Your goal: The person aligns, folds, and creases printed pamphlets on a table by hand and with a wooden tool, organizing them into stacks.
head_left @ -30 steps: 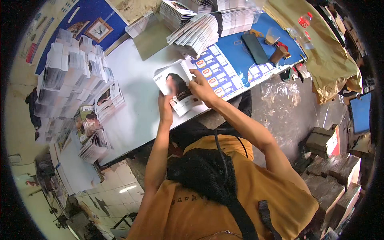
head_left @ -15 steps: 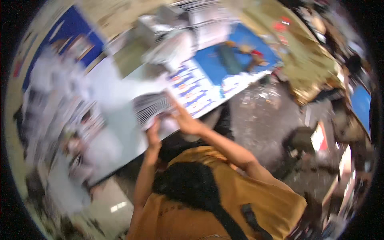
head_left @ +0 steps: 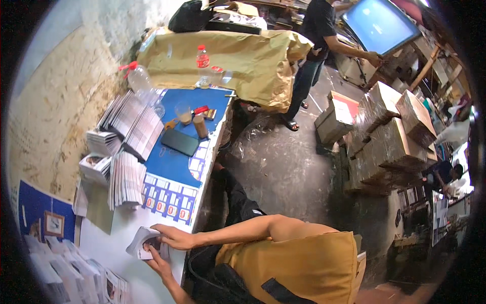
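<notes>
A small stack of white printed booklets with a dark picture on top is held between my two hands, over the white tabletop. My right hand is closed along the stack's far and right edge. From the near side, my left hand grips it, with a finger lying over the printed picture. The fingers beneath the stack are hidden. Beyond it, several rows of the same kind of booklets stand on edge, and more booklet piles lie at the lower left.
A blue mat holds a dark phone, a glass and small items. Plastic bottles stand farther back, near brown paper. At right are wrapped cartons. Another person stands by a large screen.
My view has swung to the right and sharpened, bringing the room, the cartons and another person into sight. My hands, earlier blurred over the stack, now clearly grip the booklets.
</notes>
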A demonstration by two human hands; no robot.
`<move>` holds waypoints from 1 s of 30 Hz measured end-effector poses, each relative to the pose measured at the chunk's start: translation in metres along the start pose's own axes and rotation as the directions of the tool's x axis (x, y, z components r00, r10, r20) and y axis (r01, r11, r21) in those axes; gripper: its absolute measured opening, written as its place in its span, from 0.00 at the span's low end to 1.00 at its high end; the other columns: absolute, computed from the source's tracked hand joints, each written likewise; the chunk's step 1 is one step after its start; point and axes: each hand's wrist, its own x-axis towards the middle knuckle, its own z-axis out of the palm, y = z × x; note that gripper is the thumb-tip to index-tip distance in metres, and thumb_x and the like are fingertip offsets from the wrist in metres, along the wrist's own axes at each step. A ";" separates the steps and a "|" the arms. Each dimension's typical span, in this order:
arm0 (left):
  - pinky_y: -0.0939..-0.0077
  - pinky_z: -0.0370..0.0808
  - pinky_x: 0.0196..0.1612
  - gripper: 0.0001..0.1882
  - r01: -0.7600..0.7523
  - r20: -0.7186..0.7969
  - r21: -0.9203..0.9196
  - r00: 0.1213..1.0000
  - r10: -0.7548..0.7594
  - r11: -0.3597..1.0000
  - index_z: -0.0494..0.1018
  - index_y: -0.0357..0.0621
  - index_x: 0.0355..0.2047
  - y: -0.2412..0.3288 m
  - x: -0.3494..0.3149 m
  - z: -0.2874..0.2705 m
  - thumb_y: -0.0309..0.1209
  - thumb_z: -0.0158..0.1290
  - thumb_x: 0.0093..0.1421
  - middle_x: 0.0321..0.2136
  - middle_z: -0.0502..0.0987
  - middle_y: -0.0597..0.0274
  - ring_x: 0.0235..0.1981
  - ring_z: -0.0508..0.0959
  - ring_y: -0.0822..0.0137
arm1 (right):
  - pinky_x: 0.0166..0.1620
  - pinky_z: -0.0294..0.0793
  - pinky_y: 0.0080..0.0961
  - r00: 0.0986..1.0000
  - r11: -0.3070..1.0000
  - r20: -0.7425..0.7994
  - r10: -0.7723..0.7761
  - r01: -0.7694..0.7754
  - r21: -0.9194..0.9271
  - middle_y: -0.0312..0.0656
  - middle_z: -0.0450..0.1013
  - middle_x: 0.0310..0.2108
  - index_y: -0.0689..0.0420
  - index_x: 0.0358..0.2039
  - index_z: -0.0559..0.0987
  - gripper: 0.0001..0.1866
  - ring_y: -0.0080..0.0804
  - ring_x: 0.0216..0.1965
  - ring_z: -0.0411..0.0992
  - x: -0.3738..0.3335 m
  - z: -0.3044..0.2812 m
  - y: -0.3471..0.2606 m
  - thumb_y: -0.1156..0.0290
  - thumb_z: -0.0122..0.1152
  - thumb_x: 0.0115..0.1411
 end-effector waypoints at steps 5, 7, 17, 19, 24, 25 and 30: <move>0.54 0.66 0.53 0.20 -0.003 0.194 0.503 0.975 -0.109 0.864 0.63 0.31 0.49 0.082 0.035 -0.026 0.33 0.53 0.64 0.43 0.71 0.42 0.46 0.71 0.46 | 0.56 0.70 0.37 0.997 0.998 0.050 0.056 -0.055 -0.015 0.55 0.67 0.56 0.62 0.67 0.57 0.32 0.41 0.58 0.68 0.004 -0.005 0.028 0.67 0.52 0.66; 0.52 0.66 0.52 0.23 -0.173 0.317 0.670 0.946 -0.068 0.722 0.63 0.30 0.50 0.102 0.044 -0.041 0.33 0.55 0.62 0.43 0.71 0.39 0.46 0.71 0.42 | 0.59 0.69 0.37 0.986 0.990 0.093 0.138 -0.134 -0.048 0.55 0.64 0.60 0.62 0.67 0.58 0.32 0.43 0.61 0.66 -0.002 -0.026 0.015 0.68 0.53 0.65; 0.53 0.60 0.63 0.38 0.169 0.263 0.719 0.832 -0.489 0.674 0.58 0.32 0.65 0.131 0.039 -0.030 0.48 0.55 0.66 0.60 0.65 0.32 0.62 0.64 0.37 | 0.59 0.69 0.41 0.982 0.983 0.051 0.179 -0.177 -0.041 0.54 0.67 0.57 0.59 0.67 0.58 0.38 0.46 0.56 0.68 -0.009 -0.035 0.013 0.73 0.57 0.56; 0.54 0.61 0.62 0.35 0.259 0.202 0.537 0.885 -0.421 0.803 0.60 0.29 0.63 0.141 0.029 -0.020 0.45 0.53 0.67 0.59 0.65 0.31 0.61 0.64 0.35 | 0.59 0.68 0.40 0.985 0.990 0.095 0.141 -0.142 0.003 0.55 0.67 0.57 0.60 0.66 0.59 0.37 0.47 0.57 0.68 0.002 -0.020 0.001 0.72 0.58 0.56; 0.58 0.73 0.55 0.30 0.140 -0.100 0.267 0.988 -0.117 0.953 0.63 0.18 0.55 0.080 0.008 -0.006 0.37 0.56 0.67 0.52 0.72 0.33 0.50 0.76 0.48 | 0.59 0.68 0.37 0.969 0.996 0.245 0.033 -0.012 -0.090 0.56 0.64 0.61 0.62 0.66 0.59 0.35 0.48 0.60 0.67 0.027 -0.014 -0.005 0.75 0.57 0.57; 0.60 0.75 0.54 0.28 0.251 -0.158 0.042 0.957 -0.242 0.967 0.63 0.19 0.56 0.079 0.005 -0.002 0.34 0.55 0.67 0.51 0.73 0.36 0.49 0.77 0.50 | 0.59 0.68 0.38 0.977 0.993 0.213 -0.002 0.026 -0.113 0.58 0.66 0.59 0.64 0.65 0.60 0.34 0.49 0.59 0.68 0.023 -0.012 -0.008 0.77 0.56 0.57; 0.64 0.77 0.51 0.26 0.118 -0.205 0.014 0.972 -0.113 0.993 0.65 0.24 0.58 0.020 -0.026 0.007 0.33 0.54 0.68 0.49 0.76 0.43 0.46 0.78 0.57 | 0.60 0.69 0.38 0.986 0.983 0.164 -0.001 0.032 -0.183 0.63 0.66 0.58 0.67 0.68 0.54 0.37 0.51 0.59 0.69 0.011 0.002 0.024 0.82 0.52 0.58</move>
